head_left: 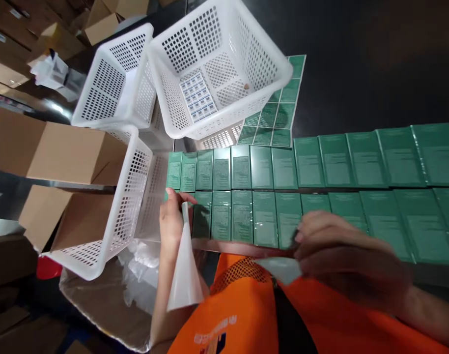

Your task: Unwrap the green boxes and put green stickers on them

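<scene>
Two long rows of flat green boxes (309, 196) lie side by side on a dark table (375, 64). My left hand (172, 216) is at the left end of the near row and pinches a translucent white sheet (185, 275) that hangs down from it. My right hand (342, 255), blurred, hovers over the near row's front edge and grips a pale sheet (281, 269) at my orange vest. A sheet of green labels (279, 110) lies behind the far row.
Three white perforated baskets stand at the left: one tilted (217, 64) holding a small label sheet (197, 97), one behind (114, 78), one lower (110, 216). Brown cardboard boxes (55, 152) fill the left side. A box lined with clear plastic (136, 280) sits below.
</scene>
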